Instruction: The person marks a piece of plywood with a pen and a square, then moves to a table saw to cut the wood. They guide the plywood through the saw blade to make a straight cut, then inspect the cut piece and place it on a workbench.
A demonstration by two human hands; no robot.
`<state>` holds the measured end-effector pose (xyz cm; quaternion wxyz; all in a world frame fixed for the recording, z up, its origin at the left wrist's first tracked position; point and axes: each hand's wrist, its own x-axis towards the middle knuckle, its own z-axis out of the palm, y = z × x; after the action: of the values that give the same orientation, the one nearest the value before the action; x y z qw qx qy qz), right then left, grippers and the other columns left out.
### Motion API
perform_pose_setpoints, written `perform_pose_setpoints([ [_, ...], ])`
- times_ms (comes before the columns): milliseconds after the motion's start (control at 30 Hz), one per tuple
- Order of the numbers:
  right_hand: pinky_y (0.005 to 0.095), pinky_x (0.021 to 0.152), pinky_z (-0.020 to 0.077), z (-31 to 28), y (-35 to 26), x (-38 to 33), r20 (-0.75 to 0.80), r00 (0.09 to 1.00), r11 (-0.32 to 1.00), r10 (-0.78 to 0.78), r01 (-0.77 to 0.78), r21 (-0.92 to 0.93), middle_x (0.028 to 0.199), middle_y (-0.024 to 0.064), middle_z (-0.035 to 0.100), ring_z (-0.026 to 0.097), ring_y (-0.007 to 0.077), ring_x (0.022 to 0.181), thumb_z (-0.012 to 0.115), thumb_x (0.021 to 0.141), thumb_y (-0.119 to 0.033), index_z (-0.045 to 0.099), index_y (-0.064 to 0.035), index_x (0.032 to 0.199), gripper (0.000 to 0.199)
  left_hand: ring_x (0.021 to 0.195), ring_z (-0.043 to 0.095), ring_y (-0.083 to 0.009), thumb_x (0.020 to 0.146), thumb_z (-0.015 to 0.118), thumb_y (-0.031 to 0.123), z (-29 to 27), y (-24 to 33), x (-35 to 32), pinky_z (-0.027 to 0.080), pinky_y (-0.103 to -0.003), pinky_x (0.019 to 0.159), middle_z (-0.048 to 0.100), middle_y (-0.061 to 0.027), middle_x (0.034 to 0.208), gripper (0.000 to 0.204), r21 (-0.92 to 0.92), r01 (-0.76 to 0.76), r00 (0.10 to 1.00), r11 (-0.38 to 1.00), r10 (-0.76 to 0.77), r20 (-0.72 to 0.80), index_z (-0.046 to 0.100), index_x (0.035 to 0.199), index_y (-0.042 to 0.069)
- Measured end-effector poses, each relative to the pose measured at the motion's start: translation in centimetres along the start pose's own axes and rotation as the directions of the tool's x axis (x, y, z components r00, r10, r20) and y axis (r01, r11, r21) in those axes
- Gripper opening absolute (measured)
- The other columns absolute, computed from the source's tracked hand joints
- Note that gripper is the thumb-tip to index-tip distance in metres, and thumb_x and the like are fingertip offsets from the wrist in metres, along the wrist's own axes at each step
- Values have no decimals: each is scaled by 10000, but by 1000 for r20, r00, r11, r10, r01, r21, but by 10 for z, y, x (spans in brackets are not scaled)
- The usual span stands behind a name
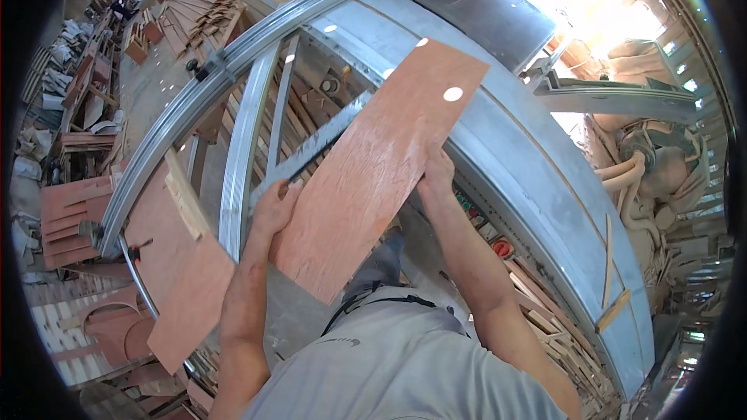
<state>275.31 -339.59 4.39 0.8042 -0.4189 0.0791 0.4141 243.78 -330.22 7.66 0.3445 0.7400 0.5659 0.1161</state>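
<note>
Reddish plywood panel (pixel 373 167), lying diagonally.

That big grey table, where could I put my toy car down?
The grey metal table is bare to the right of the reddish plywood sheet, up to its far edge. Left of the sheet there are only open frame rails. The left hand and right hand hold the sheet's edges.

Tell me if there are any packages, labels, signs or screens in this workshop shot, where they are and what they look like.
No package, label, sign or screen can be made out in the head view.
The nearest thing: small red and green round parts on a shelf under the grey metal table, too small to identify.
Both hands, the left hand and right hand, hold a plain reddish plywood panel with no markings.
</note>
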Motion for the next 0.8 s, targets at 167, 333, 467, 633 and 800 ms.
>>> perform_pose_setpoints([
  [167,349,726,586,37,22,114,30,1000,992,-5,9,-127,1014,128,657,666,202,833,559,994,-341,576,44,1102,401,894,624,-190,990,500,418,35,-6,121,474,-345,813,682,-157,950,492,-295,116,965,949,-37,258,655,1092,-38],
  [333,303,720,533,41,50,121,167,957,755,238,-74,-651,928,57,663,600,131,763,568,991,-330,633,8,1135,373,695,623,-270,970,527,453,27,-11,225,477,-401,676,670,-188,755,537,98,99,993,990,-105,53,667,878,-58],
  [467,375,870,515,-34,78,117,62,881,153,469,-12,-988,1113,136,674,643,285,1011,641,914,-305,630,6,1180,409,601,497,-123,974,557,430,4,-44,289,406,-307,556,570,-35,651,484,-40,123,987,992,-118,111,637,802,-15],
  [633,430,985,466,-84,142,182,89,954,-380,287,199,-903,1354,175,531,545,365,1195,617,890,-244,496,-54,1354,516,585,415,-52,977,578,419,4,-52,326,330,-239,513,485,51,638,448,-167,271,938,948,-221,266,606,756,30],
  [800,440,1005,452,-54,194,257,-9,903,-457,430,209,-865,1379,180,503,533,357,1211,604,879,-229,478,-88,1377,532,590,494,-74,954,608,421,5,-40,332,391,-262,528,551,18,640,448,-139,263,955,955,-237,176,655,832,-7],
])
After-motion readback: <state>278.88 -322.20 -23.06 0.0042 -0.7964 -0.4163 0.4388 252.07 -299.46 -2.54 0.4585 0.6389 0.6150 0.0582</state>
